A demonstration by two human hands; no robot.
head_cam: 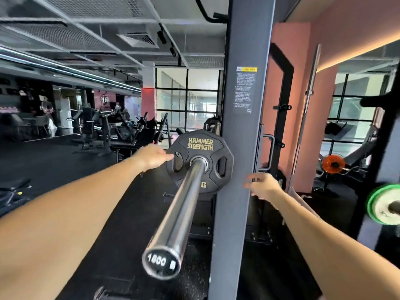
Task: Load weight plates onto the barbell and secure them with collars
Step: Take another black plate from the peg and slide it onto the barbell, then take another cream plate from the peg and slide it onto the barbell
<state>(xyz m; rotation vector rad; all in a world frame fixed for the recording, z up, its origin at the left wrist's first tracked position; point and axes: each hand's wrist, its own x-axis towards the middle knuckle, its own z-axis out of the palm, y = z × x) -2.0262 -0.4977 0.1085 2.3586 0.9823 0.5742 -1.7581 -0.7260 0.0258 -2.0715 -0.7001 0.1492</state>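
Note:
The chrome barbell sleeve (184, 204) points straight at me, its end cap close to the camera. A black Hammer Strength plate (200, 146) sits far down the sleeve, against the rack side. My left hand (152, 158) reaches to the plate's left edge, fingertips at its left grip hole, not closed around it. My right hand (263, 185) hovers with fingers apart just right of the grey rack upright (242, 126), holding nothing. No collar is visible on the sleeve.
The upright stands directly right of the sleeve. A green and white plate (383, 204) on another bar is at the far right. A bare barbell (307, 109) leans upright against the pink wall. Gym machines (101, 131) fill the floor at left.

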